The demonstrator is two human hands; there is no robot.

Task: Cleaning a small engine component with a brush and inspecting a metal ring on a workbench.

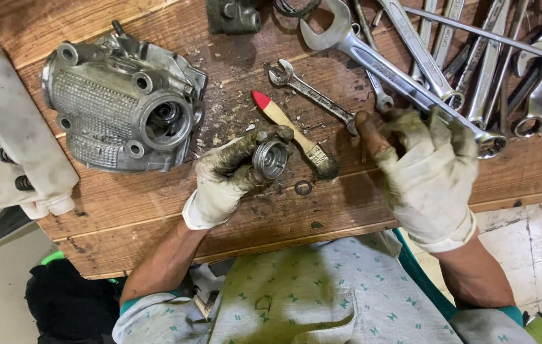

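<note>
My left hand [225, 178], in a dirty white glove, holds a small round metal cap [270, 158] with its hollow side facing up. My right hand [427, 172], also gloved, rests on the wooden bench [124, 210] with its fingers curled over a pile of wrenches [449, 70]; I cannot tell whether it grips one. Between the hands lies a paintbrush [290, 130] with a red-tipped wooden handle. A small metal ring [303, 187] lies on the wood just below the cap. The grey finned engine casting [121, 105] sits to the left of my left hand.
A small open-ended spanner [309, 92] lies above the brush. A dirty white plastic container [9, 127] lies at the left edge. A dark metal part [232, 16] sits at the top. The bench's front edge runs just in front of my lap.
</note>
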